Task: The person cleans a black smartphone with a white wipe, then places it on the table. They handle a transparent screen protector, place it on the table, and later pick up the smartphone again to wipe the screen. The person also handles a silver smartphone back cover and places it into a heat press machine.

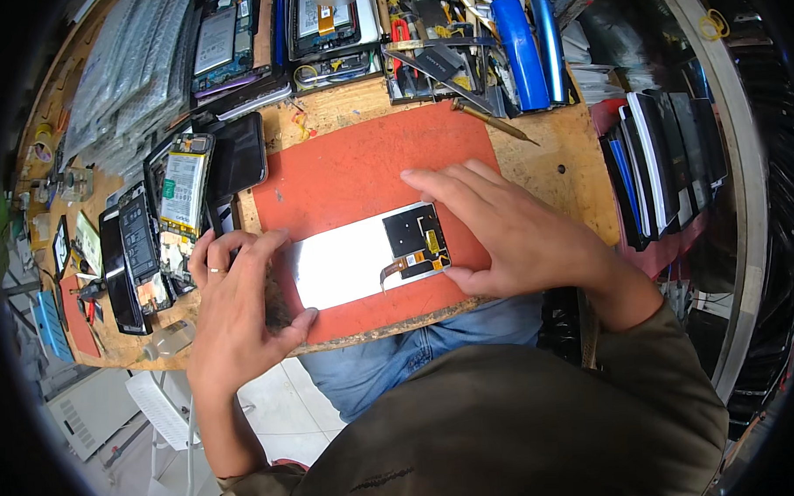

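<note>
A phone screen (340,258) lies on the red-orange mat, its silvery back up. At its right end are a black patch and a copper-coloured flex cable. My left hand (239,297), with a ring on one finger, grips the left end, thumb at the near corner and fingertips by the far one. At the opposite end my right hand (506,227) spans the short edge. Its thumb touches the near corner, while the index finger stretches out above the mat. The undersides of the right fingers are hidden.
Opened phones (185,181) crowd the table's left side, below stacked bubble-wrap sleeves (133,73). Trays of parts and tools (434,59) line the back, beside blue phone covers (521,56). A pointed tool (498,124) rests by the mat (367,153). Several dark panels (665,160) stand at right.
</note>
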`<state>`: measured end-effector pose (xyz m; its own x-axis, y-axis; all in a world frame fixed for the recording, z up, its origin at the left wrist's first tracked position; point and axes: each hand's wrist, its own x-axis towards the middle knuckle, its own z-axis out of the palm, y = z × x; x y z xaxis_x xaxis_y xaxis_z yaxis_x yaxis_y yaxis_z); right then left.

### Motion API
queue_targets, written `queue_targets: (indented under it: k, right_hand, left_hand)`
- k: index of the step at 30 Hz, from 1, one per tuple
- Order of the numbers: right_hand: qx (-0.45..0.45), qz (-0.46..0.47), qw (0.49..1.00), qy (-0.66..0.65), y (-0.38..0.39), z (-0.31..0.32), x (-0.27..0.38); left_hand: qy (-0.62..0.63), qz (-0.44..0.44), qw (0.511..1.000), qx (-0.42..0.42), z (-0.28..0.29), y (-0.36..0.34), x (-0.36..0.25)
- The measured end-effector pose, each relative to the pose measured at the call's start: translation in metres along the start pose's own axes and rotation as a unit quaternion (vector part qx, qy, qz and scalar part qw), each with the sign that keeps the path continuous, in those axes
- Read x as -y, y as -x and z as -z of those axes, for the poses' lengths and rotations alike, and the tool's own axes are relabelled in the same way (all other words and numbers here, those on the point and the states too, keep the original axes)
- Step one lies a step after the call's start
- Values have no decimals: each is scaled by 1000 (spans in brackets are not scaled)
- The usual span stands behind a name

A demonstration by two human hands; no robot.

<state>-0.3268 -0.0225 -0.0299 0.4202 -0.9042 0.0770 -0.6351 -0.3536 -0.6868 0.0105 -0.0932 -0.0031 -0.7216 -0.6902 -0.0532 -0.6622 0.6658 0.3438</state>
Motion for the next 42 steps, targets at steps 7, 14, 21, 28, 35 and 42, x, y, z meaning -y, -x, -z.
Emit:
queue_targets:
  k: [7,14,21,28,35,42]
  right_hand:
    - [25,-18,999,-27,-2,4,-1]
    - [50,-38,997,-43,0,4,-6]
    - [25,-35,997,-65,1,0,-8]
    - [32,-51,996,-60,2,0,-5]
    - [-5,-64,997,-33,5,-3,7]
    - [-71,-119,990,-16,41,12,7]
  left_hand:
    - [-8,9,1000,27,0,0,3]
    - [-28,45,998,31,1,0,-1]
    - [-28,66,997,39,-3,5,2]
    - [-30,55,998,30,-6,9,6]
    - [-25,44,998,24,-6,9,6]
    - [-20,-1,1000,-13,-8,17,3]
